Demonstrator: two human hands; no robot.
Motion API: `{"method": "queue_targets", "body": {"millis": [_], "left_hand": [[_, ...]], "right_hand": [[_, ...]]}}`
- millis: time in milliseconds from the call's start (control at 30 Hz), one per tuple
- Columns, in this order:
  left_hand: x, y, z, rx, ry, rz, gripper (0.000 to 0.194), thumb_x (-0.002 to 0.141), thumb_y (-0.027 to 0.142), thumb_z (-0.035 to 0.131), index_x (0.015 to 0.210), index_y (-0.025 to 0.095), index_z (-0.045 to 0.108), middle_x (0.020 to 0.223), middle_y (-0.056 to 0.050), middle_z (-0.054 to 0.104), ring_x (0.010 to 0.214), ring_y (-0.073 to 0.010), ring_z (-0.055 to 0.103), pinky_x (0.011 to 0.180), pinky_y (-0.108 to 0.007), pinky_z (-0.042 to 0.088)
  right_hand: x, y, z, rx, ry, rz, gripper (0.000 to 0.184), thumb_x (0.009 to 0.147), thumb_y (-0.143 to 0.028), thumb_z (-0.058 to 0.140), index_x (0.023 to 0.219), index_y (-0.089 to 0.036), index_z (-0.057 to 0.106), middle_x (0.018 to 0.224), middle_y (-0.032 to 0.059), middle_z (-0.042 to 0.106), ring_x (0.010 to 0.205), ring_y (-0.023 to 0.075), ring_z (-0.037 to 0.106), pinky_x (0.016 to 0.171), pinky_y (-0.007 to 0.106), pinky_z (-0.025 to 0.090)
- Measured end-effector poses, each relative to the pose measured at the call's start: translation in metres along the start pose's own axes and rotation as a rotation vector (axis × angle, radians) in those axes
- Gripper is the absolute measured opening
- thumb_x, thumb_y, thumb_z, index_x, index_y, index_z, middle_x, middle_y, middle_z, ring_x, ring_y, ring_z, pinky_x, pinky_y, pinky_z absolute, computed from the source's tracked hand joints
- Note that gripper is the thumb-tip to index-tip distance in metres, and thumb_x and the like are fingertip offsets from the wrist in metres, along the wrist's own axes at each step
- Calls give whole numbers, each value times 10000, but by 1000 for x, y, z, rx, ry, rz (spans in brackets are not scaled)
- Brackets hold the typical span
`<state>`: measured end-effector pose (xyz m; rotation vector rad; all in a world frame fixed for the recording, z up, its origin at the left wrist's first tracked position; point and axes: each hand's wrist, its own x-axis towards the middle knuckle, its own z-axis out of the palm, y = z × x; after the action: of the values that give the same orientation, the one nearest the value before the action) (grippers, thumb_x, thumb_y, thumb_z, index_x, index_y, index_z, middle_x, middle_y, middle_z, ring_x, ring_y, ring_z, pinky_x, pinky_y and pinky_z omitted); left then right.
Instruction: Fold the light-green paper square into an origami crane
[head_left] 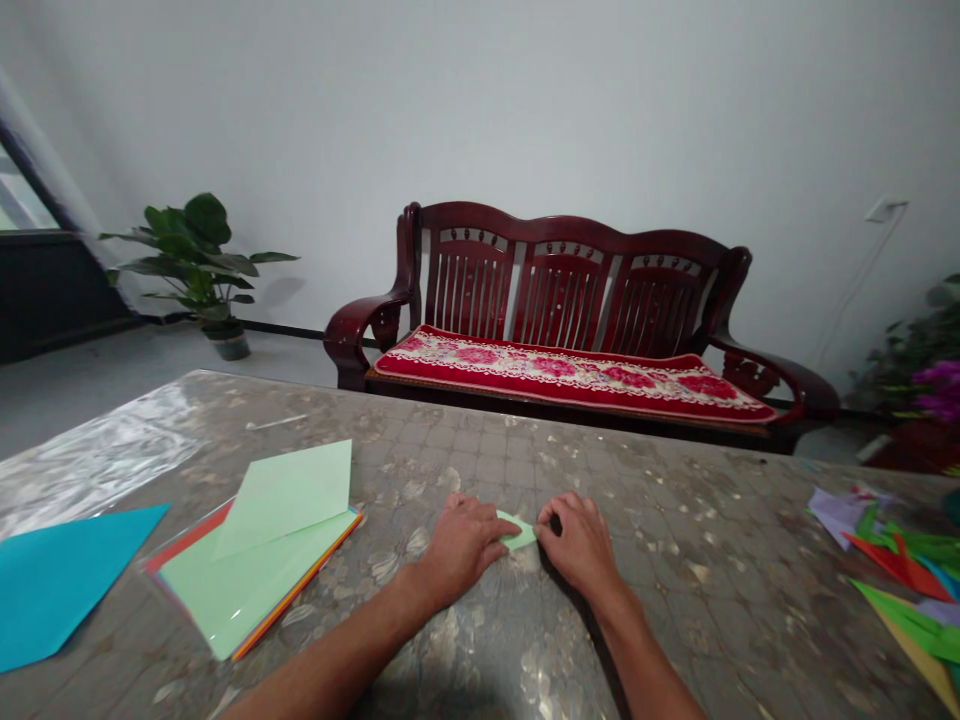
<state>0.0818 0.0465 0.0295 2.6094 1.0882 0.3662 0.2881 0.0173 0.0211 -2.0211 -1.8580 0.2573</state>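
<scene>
A small folded piece of light green paper [517,532] lies on the patterned tablecloth between my hands. My left hand [466,540] rests over its left part, fingers bent and holding it against the table. At the paper's right corner, the thumb and forefinger of my right hand [579,538] are closed in a pinch on the tip. Part of the paper is hidden under the left fingers. To the left lies a stack of coloured paper [247,590], light green on top with red, yellow and orange edges showing. A loose light green sheet [296,490] lies across it.
A blue paper sheet [67,575] lies at the table's left, near clear plastic [105,450]. A thin white stick [277,422] is further back. Colourful folded papers [900,560] are piled at the right edge. Behind the table [660,500] stand a wooden bench [570,290] and a potted plant [206,260].
</scene>
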Motion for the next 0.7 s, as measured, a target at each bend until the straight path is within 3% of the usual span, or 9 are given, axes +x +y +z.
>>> {"method": "queue_targets", "body": {"millis": [700], "left_hand": [[2,4,-6,1,-37,-58,247,918,298,592,1135,338,703,982,-37,721,982,-258,615,924,-405,361]], "right_hand": [[0,10,7,67,1,31,198,775,-162,523,891,-265,645,936,-24,656,919,196,531,768,306,304]]}}
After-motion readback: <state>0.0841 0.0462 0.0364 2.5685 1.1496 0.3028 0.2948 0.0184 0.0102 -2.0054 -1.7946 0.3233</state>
